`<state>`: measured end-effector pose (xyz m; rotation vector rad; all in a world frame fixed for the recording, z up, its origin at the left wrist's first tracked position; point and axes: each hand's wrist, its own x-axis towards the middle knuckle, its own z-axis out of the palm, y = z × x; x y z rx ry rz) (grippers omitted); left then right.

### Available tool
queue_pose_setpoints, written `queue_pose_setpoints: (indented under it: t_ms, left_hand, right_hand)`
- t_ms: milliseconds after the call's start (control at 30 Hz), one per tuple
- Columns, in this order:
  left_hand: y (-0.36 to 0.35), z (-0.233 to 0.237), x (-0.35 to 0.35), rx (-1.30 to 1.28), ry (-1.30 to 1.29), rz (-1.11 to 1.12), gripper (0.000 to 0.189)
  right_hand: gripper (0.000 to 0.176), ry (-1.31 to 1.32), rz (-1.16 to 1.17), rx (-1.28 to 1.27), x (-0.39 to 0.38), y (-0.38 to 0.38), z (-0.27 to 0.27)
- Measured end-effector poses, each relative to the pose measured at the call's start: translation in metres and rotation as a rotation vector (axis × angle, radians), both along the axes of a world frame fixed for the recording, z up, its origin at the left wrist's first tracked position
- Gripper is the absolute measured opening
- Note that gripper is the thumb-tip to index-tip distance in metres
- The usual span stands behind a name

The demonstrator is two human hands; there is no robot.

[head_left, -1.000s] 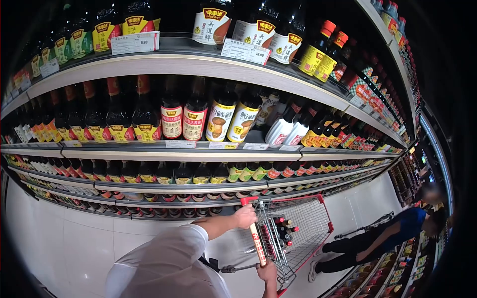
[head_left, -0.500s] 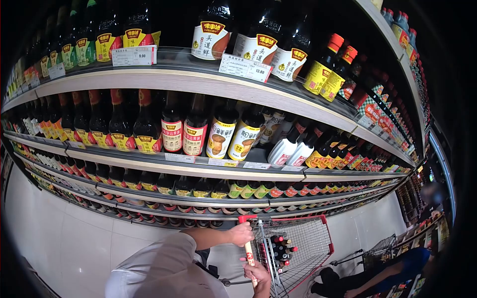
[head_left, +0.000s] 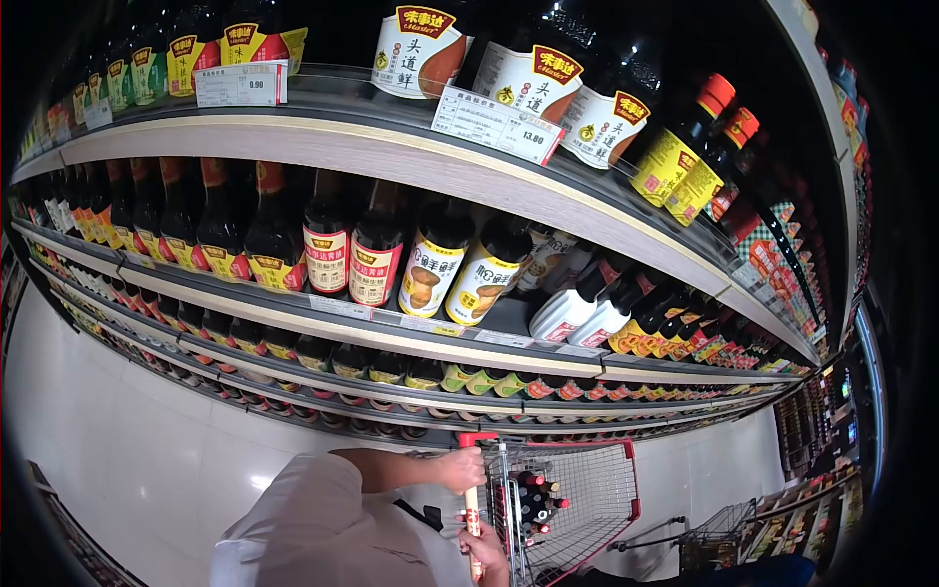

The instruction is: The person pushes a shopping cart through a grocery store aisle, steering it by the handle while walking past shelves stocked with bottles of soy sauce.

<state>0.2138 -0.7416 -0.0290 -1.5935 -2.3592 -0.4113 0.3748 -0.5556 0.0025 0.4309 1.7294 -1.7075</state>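
My left hand (head_left: 462, 471) is wrapped round the upper part of the shopping cart handle (head_left: 471, 502), close to its red end. Lower down, my right hand (head_left: 485, 550) grips the same handle, fingers curled over it. To the right of both hands stretches the wire shopping cart (head_left: 587, 484), with a red-trimmed rim. Several dark bottles (head_left: 536, 504) with red or pale caps are bunched in the cart, near the handle side. My white sleeve (head_left: 293, 519) and left forearm cross the lower middle of the view.
Long shelves (head_left: 293, 147) of sauce bottles run alongside the cart, with price tags (head_left: 499, 125) on their edges. A second wire cart (head_left: 719, 523) is at lower right, by another shelf (head_left: 802, 523). Dark blue clothing (head_left: 753, 571) of another person shows at the bottom edge.
The upper shelf bottles appear larger and nearer, and the view has shifted. The other person has mostly dropped out at lower right. Both my hands stay on the cart handle.
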Motion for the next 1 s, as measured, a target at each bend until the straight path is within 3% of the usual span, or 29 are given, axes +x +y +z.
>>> queue_pose_setpoints:
  t_ms: [133, 233, 333, 567, 667, 800, 1000]
  left_hand:
    - [0.000, -0.002, -0.003, 0.018, 0.003, -0.013, 0.016]
    - [-0.001, 0.002, -0.006, 0.026, 0.009, -0.037, 0.017]
    - [0.000, -0.001, -0.005, 0.038, 0.012, -0.035, 0.017]
    - [0.006, 0.003, 0.004, 0.047, 0.008, 0.006, 0.014]
    - [0.009, 0.011, 0.005, 0.044, -0.016, 0.018, 0.014]
    - [0.017, 0.007, 0.008, 0.064, -0.025, 0.033, 0.015]
    - [0.023, 0.013, 0.006, 0.236, 0.013, 0.014, 0.016]
  right_hand:
    - [0.022, 0.209, 0.068, 0.423, -0.023, -0.026, 0.021]
    - [0.015, 0.603, 0.131, 0.591, -0.037, -0.024, -0.035]
    - [0.012, 0.366, 0.129, 0.586, -0.039, -0.025, -0.024]
    - [0.015, 0.573, 0.126, 0.503, -0.034, -0.009, -0.049]
    - [0.019, 0.409, 0.156, 0.531, -0.038, -0.012, -0.019]
    - [0.020, 0.559, 0.145, 0.585, -0.035, -0.009, -0.019]
    - [0.027, 0.488, 0.111, 0.583, -0.040, -0.013, -0.004]
